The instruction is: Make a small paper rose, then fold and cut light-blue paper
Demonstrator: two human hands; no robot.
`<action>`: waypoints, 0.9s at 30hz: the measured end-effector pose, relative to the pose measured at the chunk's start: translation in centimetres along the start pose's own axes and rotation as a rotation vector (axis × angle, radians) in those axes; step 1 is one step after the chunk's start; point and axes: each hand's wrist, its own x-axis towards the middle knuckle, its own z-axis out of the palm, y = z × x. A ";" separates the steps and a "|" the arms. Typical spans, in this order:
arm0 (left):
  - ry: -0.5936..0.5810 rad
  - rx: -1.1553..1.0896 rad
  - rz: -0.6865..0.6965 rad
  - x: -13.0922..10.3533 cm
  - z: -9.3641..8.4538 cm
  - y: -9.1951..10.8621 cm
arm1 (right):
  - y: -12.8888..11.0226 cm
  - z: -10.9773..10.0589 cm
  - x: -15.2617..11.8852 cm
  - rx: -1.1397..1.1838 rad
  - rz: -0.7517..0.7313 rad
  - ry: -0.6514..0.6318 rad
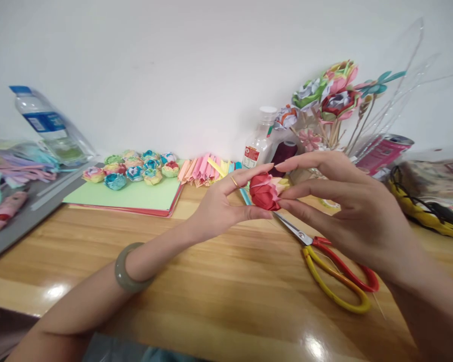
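Note:
A red and pink paper flower [265,192] with a pale yellow part on its right is held up above the table between both hands. My left hand [226,201] grips it from the left, thumb below and index finger along the top. From the right, the fingertips of my right hand [335,201] pinch its pale side, with the index finger reaching over it. Scissors [335,271] with one red and one yellow handle loop lie on the table beneath my right hand. Their blade tips are partly covered by the hands and flower.
Finished paper flowers [135,173] sit on a green paper stack [124,196]. Folded paper strips [206,170] lie beside it. Behind my hands stand a clear bottle [257,138], a dark thread spool [285,151] and a paper bouquet [335,100]. A pink can [385,151] leans right; a water bottle [47,125] stands left.

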 end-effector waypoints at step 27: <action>0.024 0.374 0.205 0.3 -0.8 0.5 | -0.4 -0.1 -0.1 0.019 -0.041 -0.034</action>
